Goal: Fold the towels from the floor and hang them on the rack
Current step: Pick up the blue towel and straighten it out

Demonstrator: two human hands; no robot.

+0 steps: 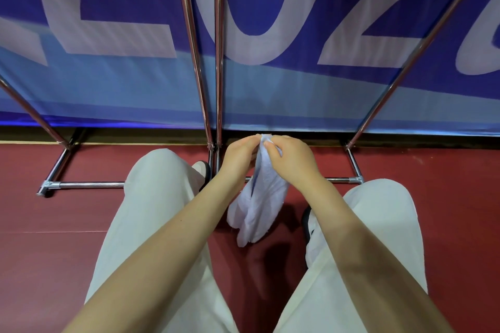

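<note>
Both hands pinch one towel's top edge: left hand (240,155) and right hand (290,159) have fingertips curled on the pale towel (259,205), nearly touching each other. Below the grip I see the cloth hang bunched above the red floor (54,224), between the knees. Beyond the grip stand the chrome rack (217,62) uprights and blue banner (270,8).

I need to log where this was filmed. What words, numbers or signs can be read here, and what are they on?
"L U Z": large pale letters on the blue banner behind the rack; cropped at the top, so the word is incomplete.
Partial characters at the banner's left and right edges: cut off, unreadable.
Towel, held by both hands: no text visible.
</note>
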